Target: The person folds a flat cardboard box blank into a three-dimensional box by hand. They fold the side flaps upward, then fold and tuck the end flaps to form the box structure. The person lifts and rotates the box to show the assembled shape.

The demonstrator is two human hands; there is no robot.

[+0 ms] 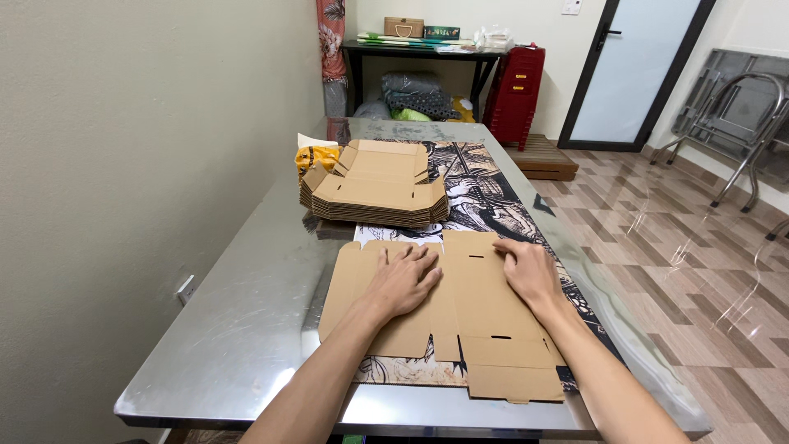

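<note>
The near flat box blank (460,308) is matt brown corrugated cardboard, like the far stack of blanks (374,185). The table (246,329) is glossy scuffed metal; the printed mat (493,197) looks smooth.

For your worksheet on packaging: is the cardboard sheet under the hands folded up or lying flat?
Flat. The cardboard sheet lies spread on the table, flaps unraised, both palms pressing it.

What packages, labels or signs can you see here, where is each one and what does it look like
Flat cardboard box blank: near table edge, plain brown, under left hand and right hand.
Stack of box blanks: mid-table, brown, unfolded.
Yellow packet: left of the stack, crumpled, partly hidden.
Printed mat: along the table, black-and-white drawing.
Small brown box: on the far dark table, with a handle.
Dark green box: beside it, flat, oblong.
</note>
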